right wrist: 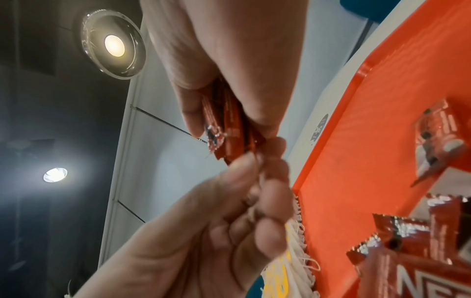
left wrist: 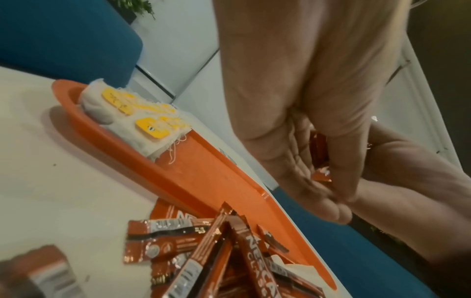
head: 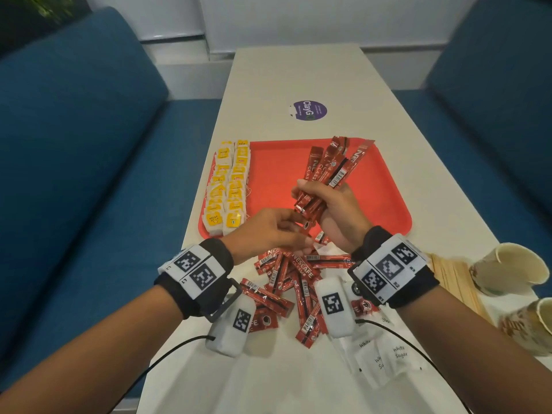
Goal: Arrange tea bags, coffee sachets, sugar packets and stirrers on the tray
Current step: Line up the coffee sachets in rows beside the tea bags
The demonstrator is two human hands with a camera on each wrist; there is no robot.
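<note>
Over the red tray (head: 373, 189), my right hand (head: 316, 198) grips a bundle of red coffee sachets (head: 328, 168), which stands upright and fans out at the top. My left hand (head: 298, 227) reaches in from the left and pinches the lower end of a sachet (left wrist: 318, 145) at the bundle's foot (right wrist: 229, 129). Two rows of yellow-tagged tea bags (head: 227, 189) line the tray's left side. A loose pile of coffee sachets (head: 292, 273) lies on the table in front of the tray. White sugar packets (head: 385, 354) lie near my right forearm, and wooden stirrers (head: 454, 273) lie to the right.
Two paper cups (head: 507, 267) (head: 534, 324) stand at the table's right edge beside the stirrers. A purple round sticker (head: 309, 111) is on the white table beyond the tray. Blue sofas flank the narrow table on both sides.
</note>
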